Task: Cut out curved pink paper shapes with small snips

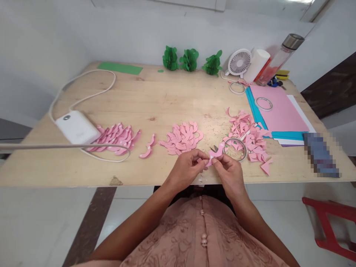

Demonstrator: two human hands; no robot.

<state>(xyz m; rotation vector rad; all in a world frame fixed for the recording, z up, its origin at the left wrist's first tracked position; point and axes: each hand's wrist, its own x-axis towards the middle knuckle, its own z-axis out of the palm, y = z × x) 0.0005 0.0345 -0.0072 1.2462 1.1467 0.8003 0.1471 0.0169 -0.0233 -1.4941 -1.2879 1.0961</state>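
Observation:
My left hand (189,167) and my right hand (230,171) pinch a curvy pink paper cutout (219,151) between them, close to the table's front edge. Small white patches, like bits of tape, show on it. Dark pointed tips, perhaps of scissors (214,148), peek out just behind the cutout. A roll of tape (245,150) lies beside my right hand, partly over pink paper scraps (247,129). Left of my hands is a heap of plain pink cutouts (182,137). Farther left lie one folded pink cutout (148,147) and a row of similar folded cutouts (119,138).
A white power bank (76,127) with a looping cable (107,89) sits at the left. Three green paper shapes (189,60), a small fan (239,62) and a bottle (278,61) stand along the back. Pink sheets (283,111) and a blurred dark object (319,154) are at right.

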